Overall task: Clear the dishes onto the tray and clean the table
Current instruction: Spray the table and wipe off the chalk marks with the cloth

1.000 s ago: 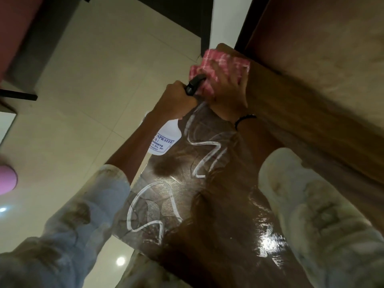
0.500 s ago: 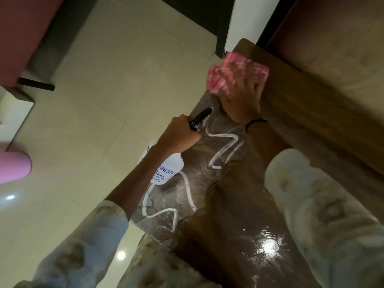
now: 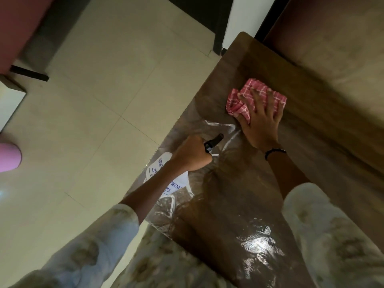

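Observation:
A dark glossy wooden table (image 3: 239, 204) runs from the bottom middle up to the right. My right hand (image 3: 260, 123) presses flat on a crumpled red-and-white checked cloth (image 3: 239, 102) near the table's far end. My left hand (image 3: 192, 154) grips the black trigger head of a white spray bottle (image 3: 178, 179) with blue lettering, held just above the table's left edge. My forearm hides part of the bottle. No dishes or tray are in view.
Pale floor tiles (image 3: 104, 121) spread to the left of the table. A brown padded seat back (image 3: 342, 59) lines the table's right side. A pink rounded object (image 3: 8, 156) sits at the far left edge. Dark furniture legs (image 3: 29, 73) stand at the upper left.
My right hand has dragged the cloth from the far corner toward me and to the right along the table. My left hand with the bottle has drawn back nearer to me.

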A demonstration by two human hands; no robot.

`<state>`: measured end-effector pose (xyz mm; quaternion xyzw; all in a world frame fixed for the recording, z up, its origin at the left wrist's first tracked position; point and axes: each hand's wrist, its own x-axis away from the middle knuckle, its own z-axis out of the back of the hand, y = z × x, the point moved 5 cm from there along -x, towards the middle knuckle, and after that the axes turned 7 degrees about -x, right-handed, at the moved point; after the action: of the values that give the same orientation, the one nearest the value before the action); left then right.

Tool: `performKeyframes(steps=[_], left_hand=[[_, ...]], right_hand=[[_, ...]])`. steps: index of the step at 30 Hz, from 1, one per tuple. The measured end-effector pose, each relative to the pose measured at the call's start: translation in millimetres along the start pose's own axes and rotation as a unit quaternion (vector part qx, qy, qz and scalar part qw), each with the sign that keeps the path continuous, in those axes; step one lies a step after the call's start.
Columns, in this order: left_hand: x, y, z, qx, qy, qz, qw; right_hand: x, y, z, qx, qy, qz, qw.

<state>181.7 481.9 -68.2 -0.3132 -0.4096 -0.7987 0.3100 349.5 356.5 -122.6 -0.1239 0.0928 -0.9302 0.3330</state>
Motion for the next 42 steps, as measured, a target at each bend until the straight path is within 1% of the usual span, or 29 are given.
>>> performKeyframes(steps=[6, 9, 12, 16, 19, 21, 22, 24, 27, 30, 32, 33, 34, 36, 38, 39, 41, 42], left_hand=[[8, -5, -4, -0.01, 0.014, -0.01, 1.0], [10, -15, 4, 0.027, 0.034, 0.019, 0.999], [11, -27, 16, 0.033, 0.067, 0.048, 0.996], [20, -40, 24, 0.015, 0.083, 0.031, 0.996], [33, -48, 24, 0.003, 0.094, 0.011, 0.996], [40, -55, 21, 0.009, 0.089, 0.01, 0.996], [42, -59, 19, 0.012, 0.084, 0.011, 0.996], [46, -65, 13, 0.01, 0.075, 0.005, 0.997], [53, -70, 8, 0.005, 0.079, -0.012, 0.997], [61, -75, 4, 0.017, 0.06, -0.009, 0.998], [65, -81, 2, 0.018, 0.057, -0.012, 0.998], [66, -84, 1, 0.016, 0.059, -0.014, 0.998], [67, -89, 1, 0.012, 0.061, -0.01, 0.998], [68, -97, -1, 0.004, 0.063, -0.007, 0.998], [71, -101, -2, 0.006, 0.056, -0.007, 0.998], [72, -103, -3, 0.006, 0.049, -0.01, 0.999], [75, -104, -6, -0.005, 0.039, -0.018, 0.999], [78, -103, -9, -0.018, 0.029, -0.021, 0.999]], right_hand=[[11, 3, 0, 0.008, -0.016, 0.011, 1.0], [10, -3, -1, 0.004, -0.015, -0.003, 1.0], [4, -24, -5, -0.007, -0.012, -0.01, 1.0], [-1, -81, -17, -0.005, -0.028, 0.065, 0.997], [24, -119, -29, 0.006, -0.038, 0.156, 0.987], [55, -120, -37, 0.005, -0.06, 0.211, 0.976], [69, -110, -38, 0.008, -0.068, 0.221, 0.973], [89, -81, -33, 0.019, -0.063, 0.201, 0.977], [80, -51, -18, 0.022, -0.044, 0.113, 0.992], [45, -66, -17, -0.013, -0.014, 0.011, 1.0], [27, -95, -25, -0.026, 0.006, -0.029, 0.999], [22, -112, -30, -0.027, 0.004, -0.025, 0.999], [21, -130, -36, -0.025, 0.004, 0.0, 1.0], [39, -159, -45, -0.004, 0.004, 0.085, 0.996], [73, -167, -52, 0.016, -0.028, 0.161, 0.986], [89, -160, -54, 0.024, -0.039, 0.18, 0.983], [112, -132, -49, 0.024, -0.037, 0.173, 0.984], [118, -115, -44, 0.02, -0.032, 0.145, 0.989]])
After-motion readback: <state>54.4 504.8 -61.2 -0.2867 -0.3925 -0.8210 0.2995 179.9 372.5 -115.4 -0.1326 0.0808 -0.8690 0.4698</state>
